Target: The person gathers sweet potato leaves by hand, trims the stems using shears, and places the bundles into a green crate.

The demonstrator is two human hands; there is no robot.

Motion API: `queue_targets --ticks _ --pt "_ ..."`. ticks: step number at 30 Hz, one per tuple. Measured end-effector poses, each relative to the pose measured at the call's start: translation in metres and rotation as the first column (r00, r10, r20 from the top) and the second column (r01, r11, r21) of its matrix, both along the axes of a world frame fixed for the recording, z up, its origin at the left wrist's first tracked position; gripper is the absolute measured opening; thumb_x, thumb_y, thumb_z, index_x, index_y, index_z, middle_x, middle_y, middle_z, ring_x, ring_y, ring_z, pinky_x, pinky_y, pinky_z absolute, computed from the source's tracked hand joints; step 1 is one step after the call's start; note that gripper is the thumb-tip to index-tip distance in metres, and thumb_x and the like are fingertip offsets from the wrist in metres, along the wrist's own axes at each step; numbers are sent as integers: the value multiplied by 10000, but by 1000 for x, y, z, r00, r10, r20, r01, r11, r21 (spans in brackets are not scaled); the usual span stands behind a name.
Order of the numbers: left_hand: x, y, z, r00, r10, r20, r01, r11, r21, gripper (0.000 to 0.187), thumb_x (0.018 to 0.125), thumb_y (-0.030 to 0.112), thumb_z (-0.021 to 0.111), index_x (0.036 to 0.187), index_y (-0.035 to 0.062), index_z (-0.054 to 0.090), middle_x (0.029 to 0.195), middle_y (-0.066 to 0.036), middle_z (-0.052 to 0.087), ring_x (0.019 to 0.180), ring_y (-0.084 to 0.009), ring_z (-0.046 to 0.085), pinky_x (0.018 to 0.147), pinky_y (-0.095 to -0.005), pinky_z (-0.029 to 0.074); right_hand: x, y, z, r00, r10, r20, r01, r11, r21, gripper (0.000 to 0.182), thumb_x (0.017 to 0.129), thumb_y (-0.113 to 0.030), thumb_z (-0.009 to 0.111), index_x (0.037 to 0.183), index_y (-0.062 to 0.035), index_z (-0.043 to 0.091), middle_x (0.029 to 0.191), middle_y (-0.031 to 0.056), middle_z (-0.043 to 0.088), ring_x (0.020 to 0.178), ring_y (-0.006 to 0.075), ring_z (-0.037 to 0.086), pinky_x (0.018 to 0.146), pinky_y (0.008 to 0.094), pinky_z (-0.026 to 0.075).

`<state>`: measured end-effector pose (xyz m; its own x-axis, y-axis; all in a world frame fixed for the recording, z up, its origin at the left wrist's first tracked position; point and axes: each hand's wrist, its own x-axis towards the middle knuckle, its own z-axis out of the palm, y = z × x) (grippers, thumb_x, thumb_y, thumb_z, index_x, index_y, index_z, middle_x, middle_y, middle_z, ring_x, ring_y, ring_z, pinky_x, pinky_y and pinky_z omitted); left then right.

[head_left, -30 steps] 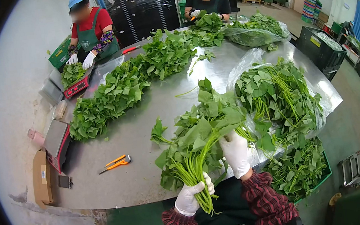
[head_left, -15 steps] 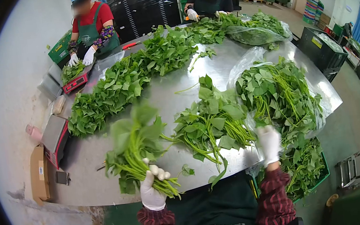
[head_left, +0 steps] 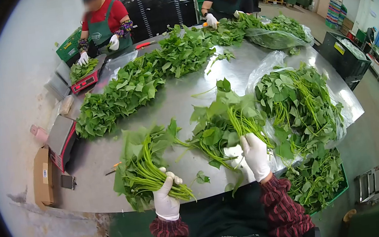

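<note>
In my gloved left hand (head_left: 167, 198) is a thick bunch of leafy greens (head_left: 145, 164), gripped by its long green stems near the cut ends. The leaves point away from me over the front of the metal table. My gloved right hand (head_left: 256, 155) is closed around several stems of a smaller heap of greens (head_left: 217, 131) in the middle. Its fingertips are partly hidden by the stems. A large pile of greens (head_left: 298, 100) lies on clear plastic just right of that hand. One loose leaf (head_left: 201, 177) rests between my hands.
A long row of bundled greens (head_left: 120, 96) crosses the steel table (head_left: 179, 96). Two scales, one red-edged (head_left: 63, 139), stand left, near a knife (head_left: 112, 168). A green crate (head_left: 320, 183) of greens is at lower right. Two co-workers (head_left: 104, 22) (head_left: 227, 0) work across the table.
My right hand has moved left from beside the large pile and taken hold of stems in the middle heap. The bunch in my left hand has tilted lower. One co-worker's hand has lifted from the scale.
</note>
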<state>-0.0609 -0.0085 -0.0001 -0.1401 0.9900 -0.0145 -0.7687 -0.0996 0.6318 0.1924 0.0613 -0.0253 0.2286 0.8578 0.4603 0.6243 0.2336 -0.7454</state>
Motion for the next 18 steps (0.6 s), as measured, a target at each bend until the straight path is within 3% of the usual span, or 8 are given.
queue_targets --ticks 2,6,8,10,12,14,16,18 --pt "6 1 -6 1000 -19 -20 18 998 -54 295 841 -12 571 1111 57 474 870 -64 561 747 -184 542 726 -337 454 11 9 -13 997 33 66 -25 993 -118 229 854 -159 581 707 -18 477 634 196 483 602 403 485 529 425 398" --pt "17 2 -8 992 -16 -124 -1 991 -132 263 835 -65 532 1077 29 490 916 -98 596 750 -194 582 701 -316 482 20 5 -15 993 -119 1 119 992 -49 228 859 -183 567 728 -14 491 672 209 510 644 410 504 555 434 405" --pt "19 0 -4 994 -35 -105 20 990 -141 271 829 -80 522 1079 19 486 905 -94 594 748 -191 580 704 -318 483 33 14 -41 980 -41 194 80 977 -199 209 858 -178 567 748 -13 500 695 213 521 663 411 513 578 436 412" --pt "20 3 -2 993 -25 -115 9 990 -139 287 827 -77 527 1093 17 478 904 -96 594 746 -191 580 708 -316 483 28 6 -24 987 -152 -41 149 986 -76 187 868 -141 563 763 -6 487 691 206 518 645 411 497 569 420 413" --pt "18 -3 -9 986 -6 -168 -18 990 -142 293 826 -67 543 1099 15 475 904 -99 597 747 -192 582 709 -317 483 25 -2 -2 983 -184 6 183 981 61 170 890 -139 539 789 -11 492 694 197 526 633 396 505 559 398 417" --pt "19 3 -8 989 8 -150 -26 992 -123 297 820 -62 558 1097 11 478 904 -100 601 746 -192 585 710 -320 484 25 -4 3 983 -183 29 182 982 48 153 901 -131 527 807 -14 503 690 184 529 613 373 510 546 383 415" --pt "24 3 -7 988 11 -156 -30 992 -124 304 813 -66 567 1095 7 477 901 -101 603 747 -192 586 713 -319 483 19 -12 8 981 -162 -110 162 987 -1 140 895 -129 535 823 -10 517 682 179 524 602 365 512 545 392 414" --pt "32 2 -6 989 -32 -142 8 986 -165 314 809 -72 568 1099 5 475 899 -101 605 753 -190 588 717 -318 484 10 -23 14 986 -156 -56 158 987 38 106 875 -98 556 823 -11 524 703 170 535 603 347 524 542 392 416"
